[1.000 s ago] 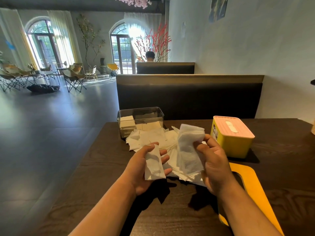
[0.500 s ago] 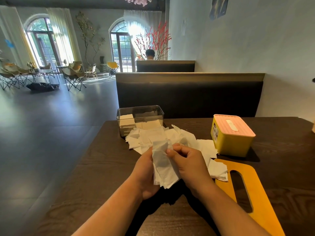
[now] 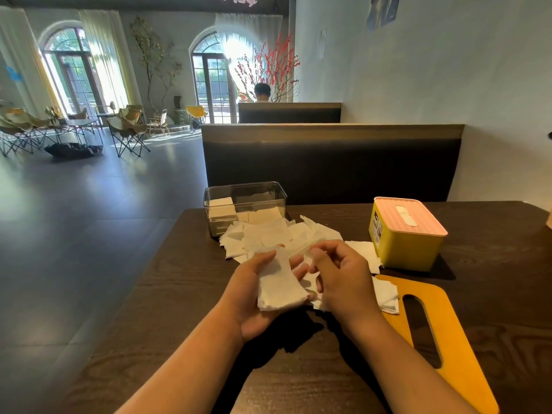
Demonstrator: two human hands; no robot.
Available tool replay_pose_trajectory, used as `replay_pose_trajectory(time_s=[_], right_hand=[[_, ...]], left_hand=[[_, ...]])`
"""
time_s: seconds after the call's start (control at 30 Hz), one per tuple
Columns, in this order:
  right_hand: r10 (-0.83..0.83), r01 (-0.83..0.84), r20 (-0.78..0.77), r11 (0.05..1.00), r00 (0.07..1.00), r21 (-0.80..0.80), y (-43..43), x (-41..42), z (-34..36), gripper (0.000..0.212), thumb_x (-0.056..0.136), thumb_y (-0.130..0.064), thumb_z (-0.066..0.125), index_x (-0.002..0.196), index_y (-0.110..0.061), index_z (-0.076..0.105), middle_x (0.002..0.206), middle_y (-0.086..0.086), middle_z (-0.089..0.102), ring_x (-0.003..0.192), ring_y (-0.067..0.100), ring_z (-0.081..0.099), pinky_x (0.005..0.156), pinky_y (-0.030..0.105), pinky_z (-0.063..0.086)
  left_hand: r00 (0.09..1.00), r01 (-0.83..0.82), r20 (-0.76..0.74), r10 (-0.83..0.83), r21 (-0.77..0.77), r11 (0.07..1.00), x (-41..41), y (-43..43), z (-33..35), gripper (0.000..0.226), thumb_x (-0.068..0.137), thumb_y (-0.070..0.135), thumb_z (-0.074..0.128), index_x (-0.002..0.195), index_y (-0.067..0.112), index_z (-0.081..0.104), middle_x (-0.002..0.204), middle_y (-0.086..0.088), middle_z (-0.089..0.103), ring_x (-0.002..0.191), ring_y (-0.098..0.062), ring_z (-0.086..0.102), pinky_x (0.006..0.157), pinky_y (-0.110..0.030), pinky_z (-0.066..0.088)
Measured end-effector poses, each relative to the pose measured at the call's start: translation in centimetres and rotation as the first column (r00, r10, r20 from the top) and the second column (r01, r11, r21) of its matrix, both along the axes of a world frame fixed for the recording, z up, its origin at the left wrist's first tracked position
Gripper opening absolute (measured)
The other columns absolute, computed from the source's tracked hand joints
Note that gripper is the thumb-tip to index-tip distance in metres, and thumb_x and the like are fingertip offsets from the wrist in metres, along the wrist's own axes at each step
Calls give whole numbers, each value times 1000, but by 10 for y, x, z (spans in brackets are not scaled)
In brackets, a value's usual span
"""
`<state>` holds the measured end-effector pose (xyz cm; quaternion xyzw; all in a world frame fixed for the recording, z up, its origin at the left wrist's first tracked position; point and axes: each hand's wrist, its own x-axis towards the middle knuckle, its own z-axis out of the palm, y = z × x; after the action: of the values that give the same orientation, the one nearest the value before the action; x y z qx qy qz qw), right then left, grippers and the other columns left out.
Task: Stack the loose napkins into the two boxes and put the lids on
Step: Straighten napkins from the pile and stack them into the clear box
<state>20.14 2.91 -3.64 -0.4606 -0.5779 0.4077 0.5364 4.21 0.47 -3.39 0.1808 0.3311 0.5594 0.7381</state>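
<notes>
Head view: napkin stack (image 3: 279, 286) is held in left hand (image 3: 251, 303), short of the clear box (image 3: 245, 201); grip of right hand (image 3: 340, 279) cannot be told. Edges are best squared before insertion.

A clear rectangular plastic box (image 3: 209, 204) stands at the far left corner of the dark wooden table (image 3: 179, 294), with a stack of folded white napkins (image 3: 221, 204) in it. A heap of loose white paper napkins (image 3: 268, 234) lies just before it and reaches right towards a yellow plastic box (image 3: 400, 249), which carries a ribbed pink lid (image 3: 409, 215). A flat yellow slotted lid (image 3: 457, 339) lies nearer, with napkins over its far corner. The left hand (image 3: 248, 297), before the heap, holds a small white napkin bundle (image 3: 277, 288). The right hand (image 3: 340, 279) is just beside it.
</notes>
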Motion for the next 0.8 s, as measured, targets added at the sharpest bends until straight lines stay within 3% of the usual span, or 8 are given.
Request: replay_pose_trajectory(time_s=[0.1, 0.17, 0.27, 0.37, 0.47, 0.8], right_hand=[[-126, 111, 140, 987, 982, 112, 7, 15, -2, 11, 101, -25, 64, 97, -35, 66, 93, -11, 69, 88, 9, 64, 70, 22, 51], [-162, 128, 338, 984, 927, 123, 14, 24, -6, 13, 99, -25, 65, 100, -37, 62, 104, -11, 64, 96, 10, 61, 75, 26, 52], [-137, 98, 636, 990, 760, 97, 17, 30, -9, 25, 92, -30, 65, 116, -38, 59, 119, -10, 54, 114, 15, 51, 94, 38, 50], [-76, 38, 796, 997, 600, 67, 12, 30, -8, 41, 91, -44, 61, 131, -41, 52, 132, -11, 48, 125, 16, 41, 105, 40, 40], [-39, -26, 856, 998, 515, 62, 10, 25, -9, 44, 94, -48, 57, 137, -43, 47, 142, -13, 43, 133, 16, 35, 107, 42, 32], [-109, -68, 896, 986, 430, 152, 16, 12, -2, 44, 102, -32, 50, 144, -43, 42, 149, -9, 42, 134, 19, 39, 107, 43, 34]], left_hand=[[993, -103, 59, 106, -57, 993, -12, 5, 2, 41, 99, 29, 62, 138, 20, 60, 123, -21, 74, 113, -33, 71, 95, -65, 54], [988, -141, 48, 145, -75, 987, -18, 7, 2, 42, 97, 30, 64, 137, 19, 59, 119, -20, 76, 112, -32, 72, 94, -65, 54], [990, -142, -10, 142, -130, 981, -26, 10, -2, 47, 97, 33, 66, 137, 10, 59, 111, -17, 77, 102, -29, 74, 101, -64, 52], [991, -123, -77, 111, -170, 978, -30, 13, -4, 50, 95, 33, 68, 138, 10, 59, 115, -18, 77, 102, -29, 75, 103, -67, 50], [987, -102, -141, 77, -183, 978, -35, 15, -3, 48, 96, 33, 68, 138, 13, 57, 116, -20, 76, 102, -31, 76, 102, -70, 50], [932, -27, -355, -74, -271, 962, -43, 11, 1, 40, 98, 26, 65, 131, 5, 57, 121, -26, 73, 102, -35, 73, 103, -68, 49]])
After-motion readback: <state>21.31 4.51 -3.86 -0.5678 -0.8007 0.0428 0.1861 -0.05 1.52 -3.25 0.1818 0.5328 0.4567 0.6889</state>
